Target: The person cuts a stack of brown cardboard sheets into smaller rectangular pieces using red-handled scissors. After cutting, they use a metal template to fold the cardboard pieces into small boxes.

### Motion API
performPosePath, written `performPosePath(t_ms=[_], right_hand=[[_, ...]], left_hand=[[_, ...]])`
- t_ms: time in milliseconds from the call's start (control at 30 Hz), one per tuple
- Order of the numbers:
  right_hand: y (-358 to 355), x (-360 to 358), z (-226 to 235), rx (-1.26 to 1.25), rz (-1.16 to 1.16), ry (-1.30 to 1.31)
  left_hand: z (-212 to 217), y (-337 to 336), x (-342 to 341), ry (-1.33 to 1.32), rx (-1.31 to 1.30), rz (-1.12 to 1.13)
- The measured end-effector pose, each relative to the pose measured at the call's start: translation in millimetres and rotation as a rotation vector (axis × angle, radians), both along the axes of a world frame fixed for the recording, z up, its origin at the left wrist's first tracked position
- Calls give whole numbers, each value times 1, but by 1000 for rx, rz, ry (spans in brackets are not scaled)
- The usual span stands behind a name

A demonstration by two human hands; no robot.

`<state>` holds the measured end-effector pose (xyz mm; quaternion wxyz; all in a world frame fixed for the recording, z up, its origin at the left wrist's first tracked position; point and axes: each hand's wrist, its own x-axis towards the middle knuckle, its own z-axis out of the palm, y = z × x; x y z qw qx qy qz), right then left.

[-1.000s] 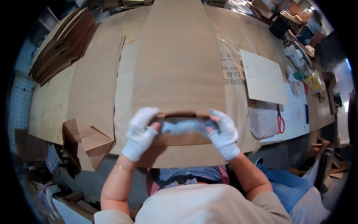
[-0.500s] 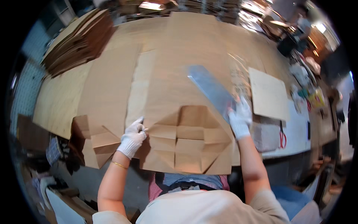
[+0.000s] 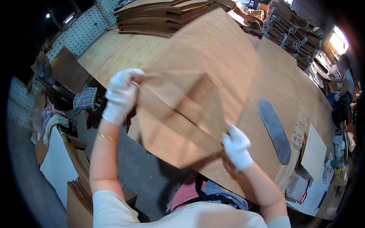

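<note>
I hold a large brown paper bag [image 3: 197, 91] lifted off the table, its folded bottom end turned toward me. My left hand [image 3: 121, 94], in a white glove, grips the bag's upper left corner. My right hand [image 3: 236, 146], also gloved, grips its lower right edge. A flat grey metal blade-shaped plate [image 3: 274, 129] lies on the brown paper-covered table [image 3: 277, 87] just right of my right hand.
Stacks of flat brown paper [image 3: 163, 15] lie at the table's far end, more bundles [image 3: 292, 30] at the back right. A white sheet [image 3: 313, 152] and red-handled scissors [image 3: 302, 197] lie at the right. Another person [image 3: 344, 81] stands far right. Cardboard boxes [image 3: 76, 178] sit on the floor left.
My right hand has put the grey plate down on the table. Both hands have lifted the bag off the table and swung it to the left; my view has turned left too.
</note>
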<state>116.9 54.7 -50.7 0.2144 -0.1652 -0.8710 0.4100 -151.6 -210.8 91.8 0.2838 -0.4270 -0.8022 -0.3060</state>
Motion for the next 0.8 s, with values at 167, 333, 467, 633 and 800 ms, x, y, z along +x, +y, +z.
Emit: performPosePath(t_ms=[167, 333, 467, 633, 800], right_hand=[[-92, -122, 43, 232, 188, -400], [-133, -140, 10, 440, 468, -498], [-91, -91, -2, 422, 419, -235], [-24, 20, -10, 595, 392, -245], [41, 73, -42, 603, 244, -323]], left_hand=[[-91, -135, -146, -327, -47, 284], [-234, -183, -134, -443, -118, 759], [-148, -122, -88, -751, -265, 720], [-178, -185, 2, -717, 230, 701], [-305, -239, 205, -1066, -663, 739]])
